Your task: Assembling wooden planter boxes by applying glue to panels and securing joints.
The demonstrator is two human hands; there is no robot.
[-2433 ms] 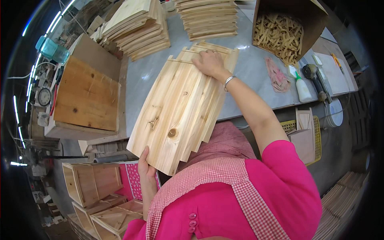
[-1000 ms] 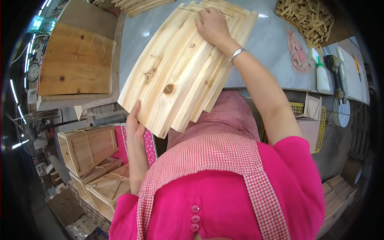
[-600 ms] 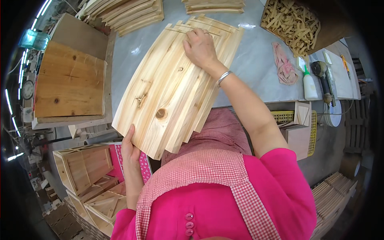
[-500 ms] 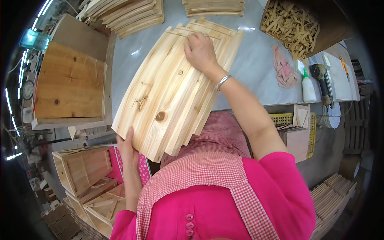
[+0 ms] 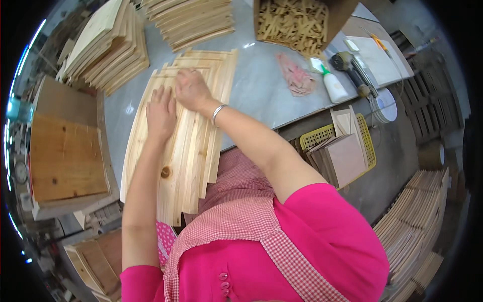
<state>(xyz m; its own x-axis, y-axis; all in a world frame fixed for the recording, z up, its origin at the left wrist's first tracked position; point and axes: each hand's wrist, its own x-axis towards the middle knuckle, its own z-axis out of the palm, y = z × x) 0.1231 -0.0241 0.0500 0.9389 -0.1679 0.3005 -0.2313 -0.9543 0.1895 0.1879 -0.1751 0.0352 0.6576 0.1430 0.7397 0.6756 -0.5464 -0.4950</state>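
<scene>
Overlapping pale pine boards point(image 5: 173, 151) with curved long edges lie fanned on the grey tabletop, their near ends reaching over its front edge. Grooves cross their far ends. My left hand point(image 5: 161, 111) rests flat on the leftmost top board, fingers stretched out toward the groove. Just to its right, my right hand point(image 5: 192, 91) is closed, its fingers curled down against the wood near the groove. Whatever these fingertips may pinch is hidden beneath them. A silver bangle point(image 5: 218, 115) circles my right wrist.
Stacks of curved boards point(image 5: 103, 48) and slats point(image 5: 188, 22) stand at the back left. A box of tan strips point(image 5: 292, 25), a pink cloth point(image 5: 296, 75), a glue bottle point(image 5: 334, 86) and a power tool point(image 5: 349, 70) lie right. Below sits a yellow basket point(image 5: 370, 146).
My left hand has left the boards' near-left corner and now lies on top, beside my right hand. My right hand stays by the groove. The whole view has swung, shifting surroundings leftward.
</scene>
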